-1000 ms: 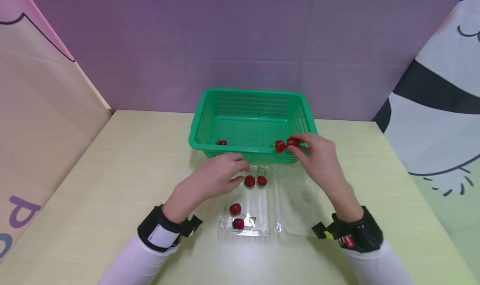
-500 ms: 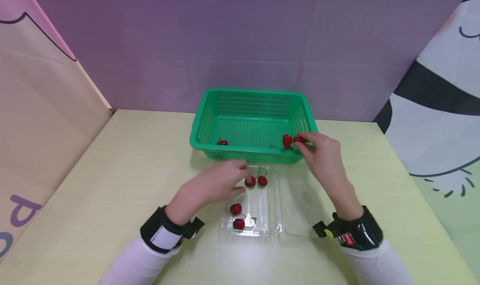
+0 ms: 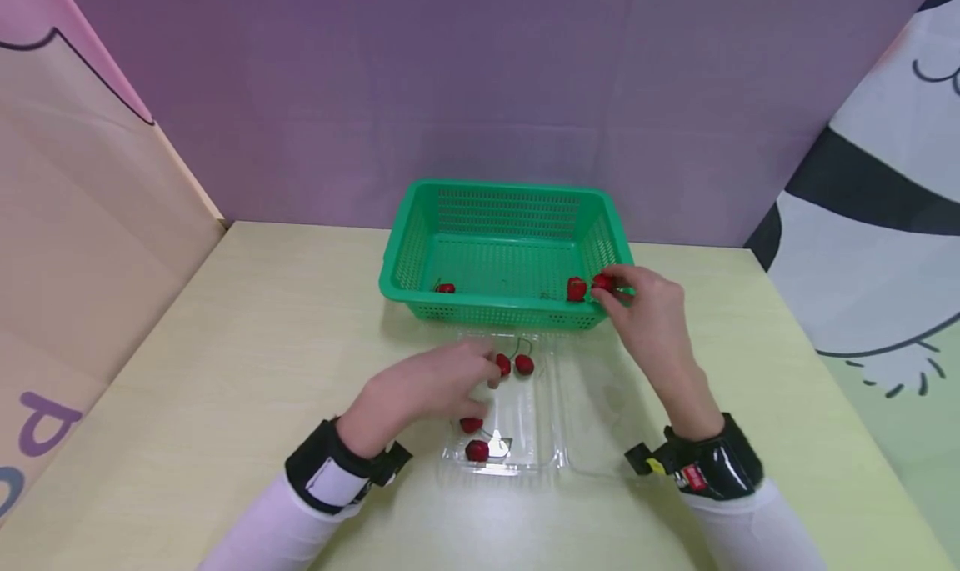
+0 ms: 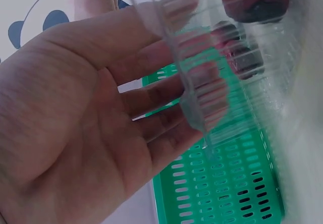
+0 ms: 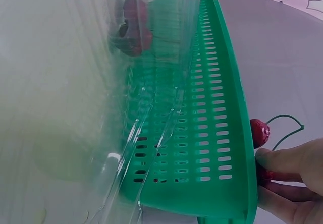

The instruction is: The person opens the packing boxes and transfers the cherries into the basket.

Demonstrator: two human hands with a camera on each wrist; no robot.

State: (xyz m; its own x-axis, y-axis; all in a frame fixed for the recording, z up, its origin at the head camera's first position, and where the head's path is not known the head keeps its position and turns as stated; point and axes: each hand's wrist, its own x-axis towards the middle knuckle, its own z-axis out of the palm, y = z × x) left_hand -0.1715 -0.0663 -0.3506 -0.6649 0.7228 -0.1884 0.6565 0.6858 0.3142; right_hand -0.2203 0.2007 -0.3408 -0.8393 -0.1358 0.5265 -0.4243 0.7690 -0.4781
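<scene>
My right hand pinches a red cherry at the green basket's front right corner. A second cherry is beside it, inside the rim; a green stem loops between these two in the right wrist view. My left hand reaches over a clear plastic clamshell box, fingers loosely bent and holding nothing. Its fingertips overlap one cherry of a pair at the back, next to its mate. The thumb partly covers a front cherry; another cherry lies nearer me.
Deeper left in the basket lies a small cherry. The box's transparent lid is folded out flat to the right on the pale wooden table. Behind the basket stands a purple backdrop.
My right hand has shifted slightly right with the pinched cherry, and the cherry beside it has moved right and swung. My left hand has lowered toward me, its thumb now over a front cherry.
</scene>
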